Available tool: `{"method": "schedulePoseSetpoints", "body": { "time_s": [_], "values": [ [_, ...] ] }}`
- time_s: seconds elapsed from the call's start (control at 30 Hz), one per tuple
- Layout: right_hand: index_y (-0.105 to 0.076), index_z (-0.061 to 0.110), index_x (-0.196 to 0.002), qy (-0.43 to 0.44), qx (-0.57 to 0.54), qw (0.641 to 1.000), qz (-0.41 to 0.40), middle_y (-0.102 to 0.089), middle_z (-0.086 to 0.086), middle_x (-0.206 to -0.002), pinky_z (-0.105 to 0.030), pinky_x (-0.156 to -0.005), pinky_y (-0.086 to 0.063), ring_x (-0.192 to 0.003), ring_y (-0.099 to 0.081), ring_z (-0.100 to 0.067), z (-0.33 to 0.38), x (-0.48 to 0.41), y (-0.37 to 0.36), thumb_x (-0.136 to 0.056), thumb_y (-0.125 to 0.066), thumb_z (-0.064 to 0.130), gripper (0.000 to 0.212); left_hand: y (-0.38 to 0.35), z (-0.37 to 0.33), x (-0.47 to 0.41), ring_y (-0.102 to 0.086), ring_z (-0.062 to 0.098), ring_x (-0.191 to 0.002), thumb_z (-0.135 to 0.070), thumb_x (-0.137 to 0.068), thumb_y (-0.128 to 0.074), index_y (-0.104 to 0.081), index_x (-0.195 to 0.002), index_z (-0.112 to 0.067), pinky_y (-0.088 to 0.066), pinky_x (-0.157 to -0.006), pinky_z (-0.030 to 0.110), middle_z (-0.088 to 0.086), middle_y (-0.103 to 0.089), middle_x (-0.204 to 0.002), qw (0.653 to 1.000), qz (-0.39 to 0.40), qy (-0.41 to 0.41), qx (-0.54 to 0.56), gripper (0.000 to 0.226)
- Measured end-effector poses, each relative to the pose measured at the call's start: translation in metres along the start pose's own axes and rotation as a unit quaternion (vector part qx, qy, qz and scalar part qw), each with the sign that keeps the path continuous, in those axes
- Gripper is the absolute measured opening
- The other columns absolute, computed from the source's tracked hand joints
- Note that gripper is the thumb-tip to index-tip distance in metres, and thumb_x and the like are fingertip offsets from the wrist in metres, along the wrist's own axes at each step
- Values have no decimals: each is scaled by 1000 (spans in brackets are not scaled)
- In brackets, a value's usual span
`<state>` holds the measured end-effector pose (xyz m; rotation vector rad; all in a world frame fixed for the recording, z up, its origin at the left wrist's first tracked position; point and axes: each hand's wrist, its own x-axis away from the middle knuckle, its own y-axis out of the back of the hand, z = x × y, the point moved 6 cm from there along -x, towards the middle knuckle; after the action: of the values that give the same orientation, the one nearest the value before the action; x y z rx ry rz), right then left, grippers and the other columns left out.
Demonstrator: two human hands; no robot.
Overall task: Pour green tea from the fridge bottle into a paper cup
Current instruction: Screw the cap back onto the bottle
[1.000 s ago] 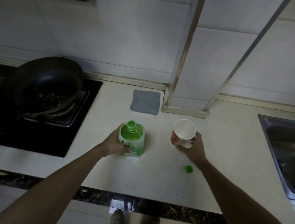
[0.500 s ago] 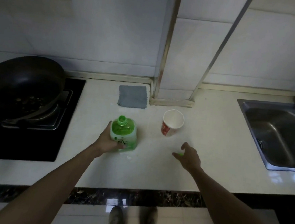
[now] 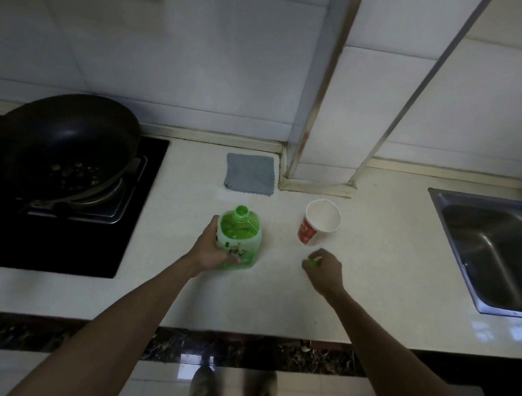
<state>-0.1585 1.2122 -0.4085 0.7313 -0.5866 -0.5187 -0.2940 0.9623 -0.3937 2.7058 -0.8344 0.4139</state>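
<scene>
An uncapped green tea bottle (image 3: 240, 239) stands upright on the white counter (image 3: 388, 270). My left hand (image 3: 210, 250) is wrapped around its left side. To its right a paper cup (image 3: 320, 222), white inside with a red base, stands alone and upright. Just in front of the cup my right hand (image 3: 324, 270) pinches the small green bottle cap (image 3: 311, 262) between its fingertips, close to the counter surface.
A black wok (image 3: 64, 141) sits on the dark stove (image 3: 63, 238) at the left. A grey cloth (image 3: 249, 177) lies by the wall behind the bottle. A steel sink (image 3: 496, 247) is at the right. A tiled pillar (image 3: 317, 174) rises behind the cup.
My right hand let go of the paper cup, which now stands on the counter, then dropped to the green cap and closed its fingers on it. The left hand stayed on the bottle.
</scene>
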Motion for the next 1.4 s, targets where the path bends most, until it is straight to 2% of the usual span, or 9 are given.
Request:
{"method": "schedulePoseSetpoints", "body": {
  "time_s": [0.1,0.2,0.3,0.4,0.53,0.73,0.9,1.2,1.4],
  "values": [
    [-66,5,-103,13,-173,983,58,-66,-13,-104,-31,-76,-59,-85,-66,-20,68,9,2,-89,-67,13,17,3,-3,0,-59,20,-106,-9,-44,-87,-44,-114,-29,-53,-84,32,3,-60,-116,1000,8,-9,-19,85],
    [-67,5,-96,-21,-394,909,134,-67,-14,-95,-27,-70,-58,-82,-65,-20,130,27,7,-91,-64,7,7,9,-9,-3,-57,19,-109,-25,-37,-87,-41,-117,-31,-51,-88,32,2,-58,-118,996,39,-35,-73,93],
    [-70,10,-89,45,-425,895,130,-72,-7,-86,-26,-71,-55,-81,-68,-16,170,39,17,-87,-70,9,3,14,-12,-5,-58,20,-107,-24,-39,-87,-42,-116,-31,-51,-89,34,-2,-60,-114,991,51,-35,-115,90],
    [-69,9,-84,135,-387,909,78,-72,-8,-83,-24,-72,-55,-76,-68,-15,190,44,20,-76,-80,5,14,14,-14,-5,-59,18,-107,-23,-43,-87,-42,-124,-22,-52,-90,37,-2,-60,-116,988,59,-48,-133,93],
    [-68,11,-82,234,-288,928,44,-71,-5,-86,-35,-78,-59,-81,-69,-21,203,51,13,-73,-83,8,18,15,-12,-6,-62,19,-105,-22,-44,-85,-42,-122,-23,-53,-89,43,-2,-62,-112,990,65,-36,-123,89],
    [-65,14,-81,312,-178,933,-15,-69,5,-89,-31,-81,-55,-86,-65,-9,208,55,10,-73,-82,9,19,17,-13,-8,-61,19,-109,-22,-40,-82,-41,-119,-26,-54,-90,43,-3,-61,-113,988,82,-26,-129,89],
    [-63,19,-82,363,-88,927,12,-68,7,-93,-30,-82,-52,-90,-61,-6,211,57,5,-76,-80,15,18,16,-13,-7,-60,21,-107,-20,-42,-81,-40,-118,-23,-54,-87,43,0,-59,-113,987,87,-29,-132,87],
    [-64,11,-99,447,-25,885,124,-65,-1,-106,-33,-92,-53,-102,-61,-12,218,58,9,-86,-65,-1,18,13,-12,-10,-58,18,-106,-22,-44,-84,-39,-119,-24,-52,-89,40,-2,-57,-111,986,90,-36,-134,87],
    [-67,13,-107,471,62,873,105,-64,-1,-103,-34,-87,-51,-96,-59,-14,221,57,8,-88,-68,11,19,12,-13,-9,-56,18,-105,-17,-46,-85,-38,-120,-21,-50,-86,34,-2,-54,-110,987,89,-40,-127,88]
  ]
}}
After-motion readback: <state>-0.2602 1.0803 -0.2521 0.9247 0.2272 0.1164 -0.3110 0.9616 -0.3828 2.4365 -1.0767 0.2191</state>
